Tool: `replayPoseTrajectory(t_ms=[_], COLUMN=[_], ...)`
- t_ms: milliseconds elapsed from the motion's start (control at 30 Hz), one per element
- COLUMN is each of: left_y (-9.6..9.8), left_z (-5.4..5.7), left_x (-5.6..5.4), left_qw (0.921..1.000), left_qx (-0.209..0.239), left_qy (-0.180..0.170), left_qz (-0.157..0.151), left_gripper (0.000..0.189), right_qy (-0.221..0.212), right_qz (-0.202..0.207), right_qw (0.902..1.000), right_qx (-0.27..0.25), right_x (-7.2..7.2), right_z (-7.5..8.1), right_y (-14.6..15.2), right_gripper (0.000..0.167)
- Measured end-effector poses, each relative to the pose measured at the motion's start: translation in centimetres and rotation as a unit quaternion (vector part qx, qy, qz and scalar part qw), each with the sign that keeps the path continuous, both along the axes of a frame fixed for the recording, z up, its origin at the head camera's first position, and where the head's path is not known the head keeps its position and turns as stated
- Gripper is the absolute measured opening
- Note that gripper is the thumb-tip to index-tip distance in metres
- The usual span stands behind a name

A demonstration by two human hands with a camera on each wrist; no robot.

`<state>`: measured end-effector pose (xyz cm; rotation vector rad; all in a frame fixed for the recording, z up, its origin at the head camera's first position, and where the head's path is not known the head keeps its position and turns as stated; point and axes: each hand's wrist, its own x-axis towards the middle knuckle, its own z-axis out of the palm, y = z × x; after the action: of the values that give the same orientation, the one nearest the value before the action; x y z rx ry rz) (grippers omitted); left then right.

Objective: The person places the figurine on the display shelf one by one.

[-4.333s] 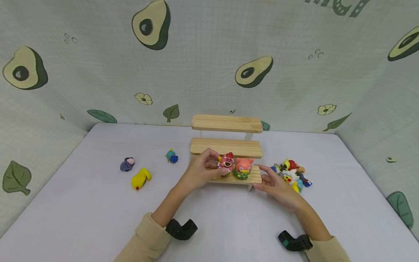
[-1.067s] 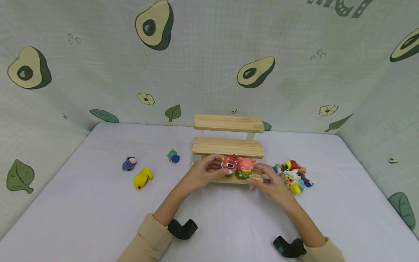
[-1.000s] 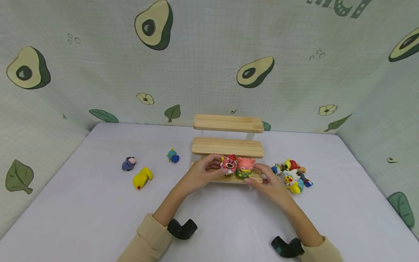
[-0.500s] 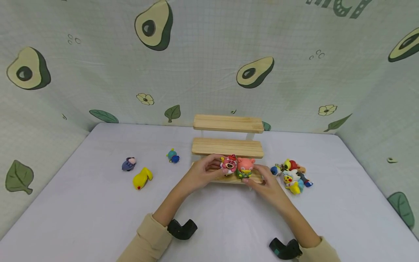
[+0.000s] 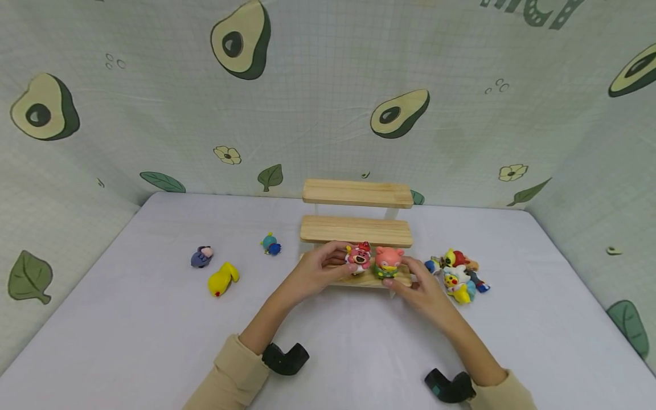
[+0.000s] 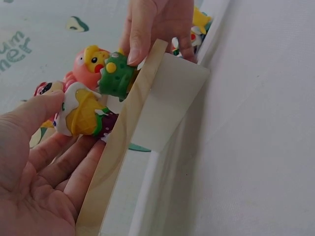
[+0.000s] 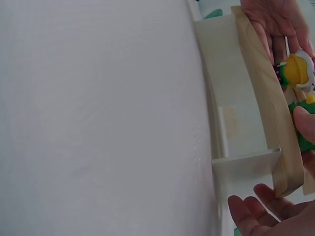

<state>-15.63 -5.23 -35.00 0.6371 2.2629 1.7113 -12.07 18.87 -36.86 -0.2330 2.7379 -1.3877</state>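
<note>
A three-tier wooden shelf [image 5: 355, 230] stands at the back middle of the table. On its lowest tier, my left hand [image 5: 314, 271] pinches a pink bear figurine [image 5: 360, 261] with a red hat; the left wrist view shows its yellow cone-patterned body [image 6: 83, 117] between thumb and fingers. Beside it, slightly apart, is a pink-headed figurine [image 5: 388, 259] with a green body [image 6: 117, 77]. My right hand [image 5: 426, 295] grips this one from the right, thumb at its lower front. Other right fingers lie near the shelf's right end in the right wrist view.
Several small figurines [image 5: 459, 279] lie in a heap right of the shelf. To the left are a yellow figurine [image 5: 222, 279], a grey-blue one [image 5: 202, 257] and a teal-and-blue one [image 5: 270, 244]. An avocado-print cloth [image 5: 318, 102] hangs behind the white table [image 5: 154, 341].
Over four seconds, my right hand has gone from the shelf's right end to the pink-headed figurine. In the last half second that figurine shifted slightly right, opening a gap beside the bear. Left hand stayed.
</note>
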Motion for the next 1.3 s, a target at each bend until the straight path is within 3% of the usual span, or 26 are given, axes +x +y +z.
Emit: replayPoseTrajectory(t_ms=[667, 933, 1300], left_y=[0.1, 0.2, 0.3], left_z=[0.0, -0.2, -0.1], left_x=[0.1, 0.0, 0.1], left_qw=[0.9998, 0.9998, 0.9998], left_qx=[-0.013, -0.01, -0.012], left_qy=[0.01, 0.009, 0.0], left_qz=[0.008, 0.011, 0.018], left_gripper=[0.039, 0.039, 0.04], right_qy=[0.004, -0.051, -0.084], right_qz=[0.016, 0.024, 0.035], right_qw=[0.9999, 0.9974, 0.9894], right_qx=[0.003, -0.045, -0.113], right_x=[0.0, -0.1, -0.3], right_z=[0.0, 0.2, -0.6], right_y=[0.5, 1.2, 2.0], right_gripper=[0.057, 0.067, 0.068])
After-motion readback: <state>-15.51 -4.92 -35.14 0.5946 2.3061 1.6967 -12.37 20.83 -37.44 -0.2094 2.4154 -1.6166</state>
